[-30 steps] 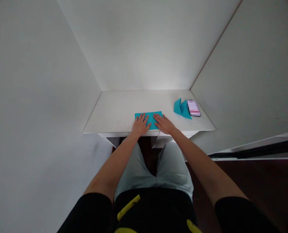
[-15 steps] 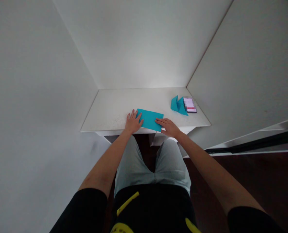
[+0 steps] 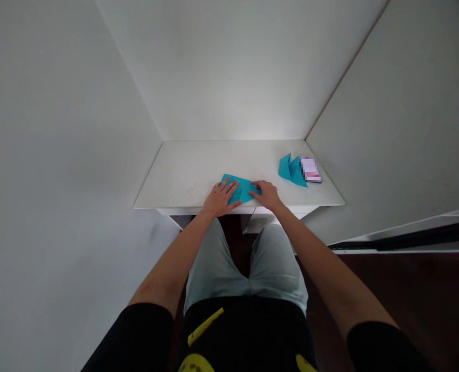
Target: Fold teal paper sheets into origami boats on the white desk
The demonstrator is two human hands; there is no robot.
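Observation:
A sheet of blue paper lies near the front edge of the white desk, its near right part folded over. Across its left part, my left hand rests with the fingers spread flat. At the right end, my right hand has its fingers bent and pinched on the paper's edge. Part of the sheet is hidden beneath both hands.
To the right on the white desk lies a folded blue paper piece, beside a phone-like item with a blurred face. Walls enclose the desk at the left, back and right.
The paper's near right part has been folded over. My left hand has slid right onto the sheet, and my right hand has gone from flat fingers to a pinch at the edge.

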